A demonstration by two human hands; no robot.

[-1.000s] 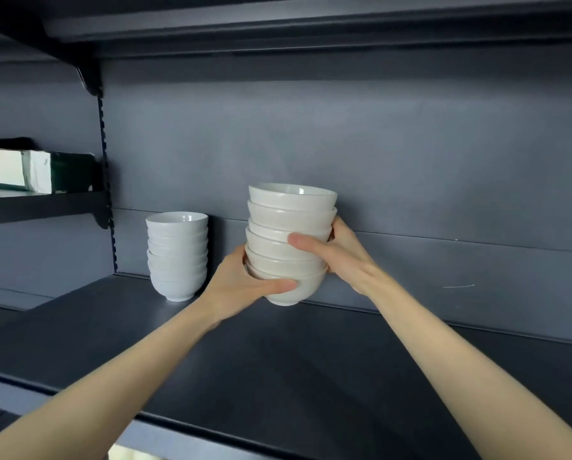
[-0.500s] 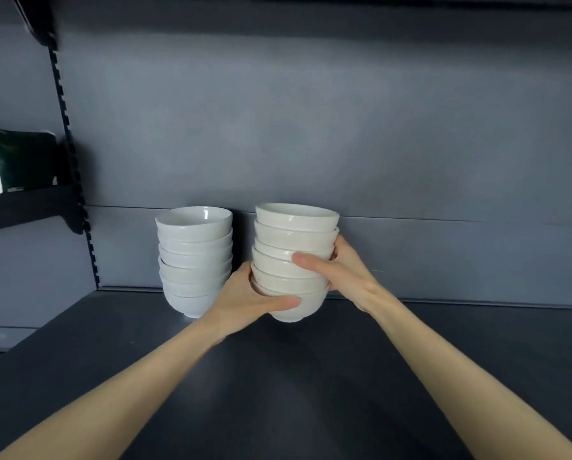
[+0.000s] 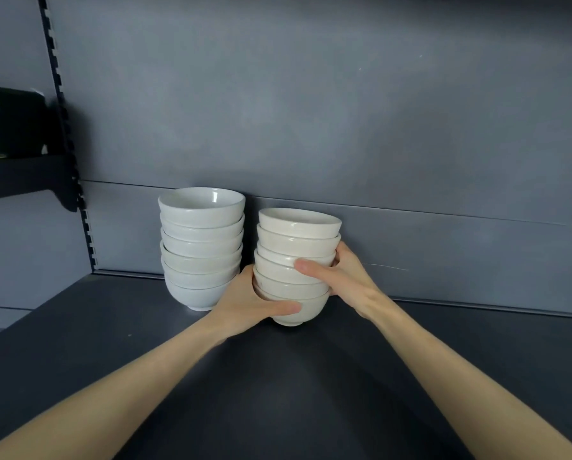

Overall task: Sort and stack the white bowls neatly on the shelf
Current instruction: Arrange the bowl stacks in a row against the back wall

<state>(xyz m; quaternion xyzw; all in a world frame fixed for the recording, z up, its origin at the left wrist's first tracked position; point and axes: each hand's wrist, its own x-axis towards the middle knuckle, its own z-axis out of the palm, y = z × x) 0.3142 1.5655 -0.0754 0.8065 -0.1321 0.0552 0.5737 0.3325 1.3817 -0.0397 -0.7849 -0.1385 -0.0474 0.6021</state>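
A stack of several white bowls (image 3: 297, 234) stands on the dark shelf (image 3: 278, 393), close to its back wall. My left hand (image 3: 248, 302) wraps its lowest bowls from the left, thumb across the front. My right hand (image 3: 339, 277) grips the middle of the same stack from the right, thumb over the front. Whether the stack's foot touches the shelf, I cannot tell. A second stack of several white bowls (image 3: 201, 247) stands just to the left, slightly taller, a narrow gap apart.
The grey back wall (image 3: 344, 127) rises right behind both stacks. A slotted upright (image 3: 69, 154) runs down the left, with a smaller side shelf (image 3: 19, 175) carrying a dark green package (image 3: 9, 124). Bare shelf surface stretches right of the held stack.
Both hands have carried the held stack down and back toward the wall, right beside the standing stack. The view has moved closer and tilted down.
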